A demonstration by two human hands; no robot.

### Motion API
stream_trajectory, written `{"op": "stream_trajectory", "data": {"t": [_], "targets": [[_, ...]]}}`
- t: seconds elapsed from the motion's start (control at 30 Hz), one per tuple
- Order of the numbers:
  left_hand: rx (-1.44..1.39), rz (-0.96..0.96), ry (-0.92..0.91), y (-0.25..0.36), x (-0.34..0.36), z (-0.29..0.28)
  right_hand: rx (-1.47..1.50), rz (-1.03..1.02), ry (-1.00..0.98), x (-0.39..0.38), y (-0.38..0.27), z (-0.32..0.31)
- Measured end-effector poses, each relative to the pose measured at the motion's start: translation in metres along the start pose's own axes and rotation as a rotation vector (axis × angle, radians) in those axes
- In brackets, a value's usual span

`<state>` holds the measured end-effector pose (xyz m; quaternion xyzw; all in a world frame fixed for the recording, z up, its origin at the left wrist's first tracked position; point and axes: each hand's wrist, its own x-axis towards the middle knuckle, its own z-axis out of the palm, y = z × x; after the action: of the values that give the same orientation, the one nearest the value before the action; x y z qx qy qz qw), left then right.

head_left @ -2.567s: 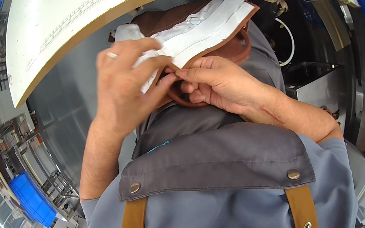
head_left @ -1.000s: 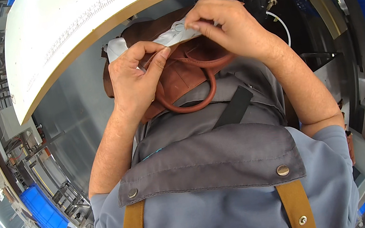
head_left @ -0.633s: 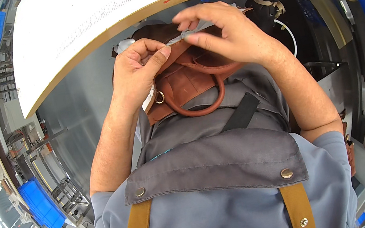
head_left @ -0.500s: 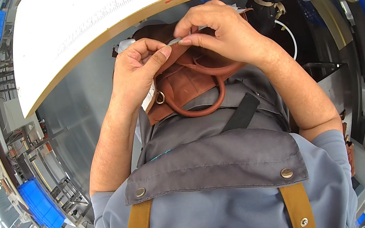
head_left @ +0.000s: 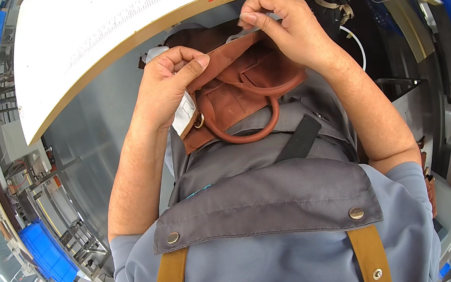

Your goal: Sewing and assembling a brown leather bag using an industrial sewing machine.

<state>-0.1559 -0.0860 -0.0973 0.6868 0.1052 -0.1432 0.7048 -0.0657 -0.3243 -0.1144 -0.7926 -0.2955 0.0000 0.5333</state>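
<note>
A brown leather handbag (head_left: 225, 102) with rounded handles rests on my lap, below the edge of a white tabletop. My left hand (head_left: 171, 78) pinches the bag's upper edge between thumb and bent forefinger. My right hand (head_left: 287, 28) is closed in a pinch above the same edge, farther right. A thin pale strip (head_left: 235, 36) shows just under its fingertips and seems to be held there; its far end is hidden. Beside my left wrist hangs a white piece (head_left: 185, 115) at the bag's side, near a metal ring (head_left: 199, 121).
The white tabletop (head_left: 118, 22) with printed ruler marks curves across the top, close above my hands. A dark grey apron (head_left: 264, 200) covers my front. Blue crates (head_left: 49, 254) and metal racks stand at left. Dark items with straps (head_left: 330, 3) lie under the table at right.
My right hand has moved up and to the right, away from my left hand. More of the bag's brown edge shows between them. The left hand has stayed nearly in place.
</note>
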Motion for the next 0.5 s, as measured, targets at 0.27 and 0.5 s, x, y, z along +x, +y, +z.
{"op": "stream_trajectory", "data": {"t": [0.27, 0.5], "targets": [[-0.021, -0.012, 0.0, -0.005, 0.002, -0.007, -0.578, 0.036, 0.29, -0.018, 0.037, -0.051], [-0.009, 0.022, -0.007, -0.004, 0.004, -0.007, 0.444, 0.214, -0.158, -0.039, 0.052, -0.068]]}}
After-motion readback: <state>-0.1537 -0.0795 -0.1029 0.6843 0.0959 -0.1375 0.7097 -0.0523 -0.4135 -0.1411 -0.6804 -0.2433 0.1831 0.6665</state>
